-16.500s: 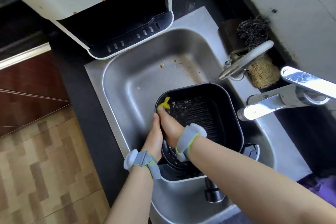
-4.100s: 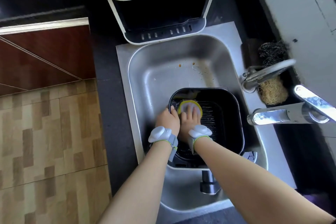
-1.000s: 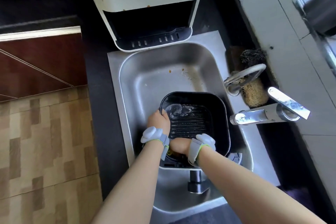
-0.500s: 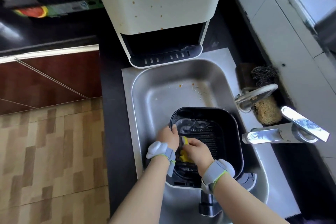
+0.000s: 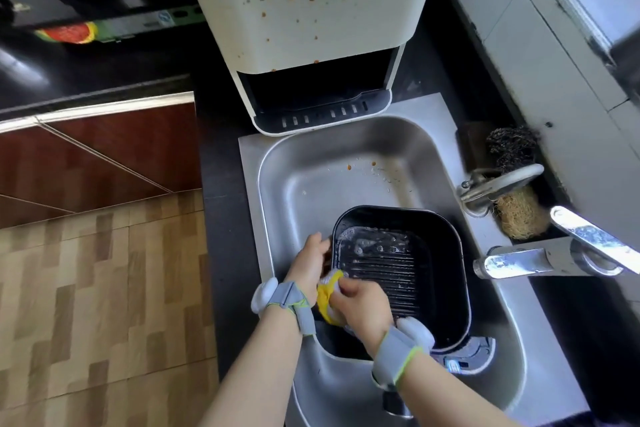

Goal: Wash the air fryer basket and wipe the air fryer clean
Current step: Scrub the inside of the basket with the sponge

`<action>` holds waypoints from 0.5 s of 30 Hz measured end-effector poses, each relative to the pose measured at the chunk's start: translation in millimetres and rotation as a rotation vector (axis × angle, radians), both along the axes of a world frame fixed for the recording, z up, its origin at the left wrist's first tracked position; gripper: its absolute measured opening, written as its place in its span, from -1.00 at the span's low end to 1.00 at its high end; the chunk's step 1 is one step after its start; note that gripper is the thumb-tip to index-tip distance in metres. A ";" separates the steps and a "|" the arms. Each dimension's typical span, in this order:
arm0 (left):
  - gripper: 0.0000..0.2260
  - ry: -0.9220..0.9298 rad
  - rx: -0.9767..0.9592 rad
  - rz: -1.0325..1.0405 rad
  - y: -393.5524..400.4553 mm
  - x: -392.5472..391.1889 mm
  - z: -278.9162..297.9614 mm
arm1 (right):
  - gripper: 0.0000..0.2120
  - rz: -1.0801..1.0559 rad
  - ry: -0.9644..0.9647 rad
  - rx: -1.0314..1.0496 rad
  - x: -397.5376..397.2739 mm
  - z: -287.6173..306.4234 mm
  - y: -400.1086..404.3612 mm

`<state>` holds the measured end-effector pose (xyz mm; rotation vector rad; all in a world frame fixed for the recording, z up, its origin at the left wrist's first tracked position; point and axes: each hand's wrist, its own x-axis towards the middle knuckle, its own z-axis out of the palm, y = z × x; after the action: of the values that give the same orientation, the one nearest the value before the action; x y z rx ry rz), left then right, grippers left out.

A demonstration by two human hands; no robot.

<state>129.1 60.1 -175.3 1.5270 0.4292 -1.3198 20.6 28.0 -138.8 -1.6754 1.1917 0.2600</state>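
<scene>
Basket-washing step: left hand [image 5: 310,262] grips the air fryer basket [image 5: 446,274] rim; right hand [image 5: 363,305] pinches a yellow sponge [image 5: 327,291] there. Next: scrub the grille, rinse.

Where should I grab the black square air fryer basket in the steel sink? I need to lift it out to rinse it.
Judging by its pose, take the black square air fryer basket by the handle stub poking toward you at its near end, coming from the near side. The sponge-scrubbing right hand and the left hand on the left rim crowd the left, and the chrome faucet overhangs the right.
</scene>
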 end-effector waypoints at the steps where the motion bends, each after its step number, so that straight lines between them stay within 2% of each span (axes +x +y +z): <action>1: -0.59 -0.039 0.031 -0.067 -0.5 -0.4 -1.1 | -0.61 0.042 0.014 0.022 -5.2 1.4 1.6; 3: -0.55 -0.158 0.102 -0.180 -1.7 -2.1 -3.8 | -0.62 0.072 0.023 0.054 -1.9 2.1 -3.5; 5: -0.56 -0.226 0.135 -0.205 -1.8 -3.5 -5.8 | -0.64 0.027 0.056 0.008 16.2 2.2 -16.4; 8: -0.59 -0.157 0.077 -0.171 -0.8 -1.2 -5.2 | -0.64 -0.003 0.094 -0.061 51.2 1.0 -43.0; 10: -0.52 -0.120 0.062 -0.168 1.5 -1.0 -5.0 | -0.68 -0.059 0.136 -0.037 68.9 -3.2 -57.2; 12: -0.54 -0.225 0.051 -0.281 2.9 -5.5 -4.7 | -0.68 -0.259 0.118 0.081 78.1 -11.0 -69.2; 14: -0.70 -0.452 0.032 -0.478 4.3 -13.5 -1.8 | -0.62 -0.562 0.063 0.205 83.4 -18.7 -78.0; 15: -0.69 -0.533 0.052 -0.547 6.1 -18.9 -0.1 | -0.57 -0.709 0.041 0.274 84.3 -21.4 -80.7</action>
<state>110.3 66.1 -175.4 2.0426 -0.3177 -1.2285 104.9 -52.7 -160.2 -0.9406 1.6175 0.0095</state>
